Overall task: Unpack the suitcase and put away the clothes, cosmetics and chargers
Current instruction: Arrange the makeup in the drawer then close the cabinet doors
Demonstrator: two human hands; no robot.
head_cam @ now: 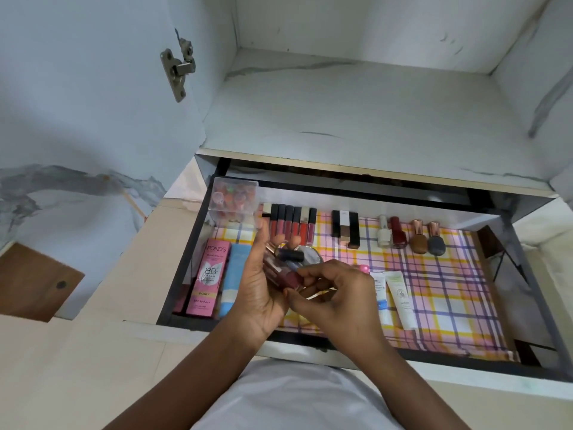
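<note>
Left hand (263,287) cupped cosmetics (283,265) over drawer (186,262). Right hand (335,293) pinched one bottle (290,279). Advice: lift singly, stand beside polish row (412,238) at drawer's rear; keep palm level.

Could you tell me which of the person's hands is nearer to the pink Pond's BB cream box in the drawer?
Left. The left hand hovers just right of the Pond's BB cream box, cupping several small bottles; the right hand is farther right, beyond it.
</note>
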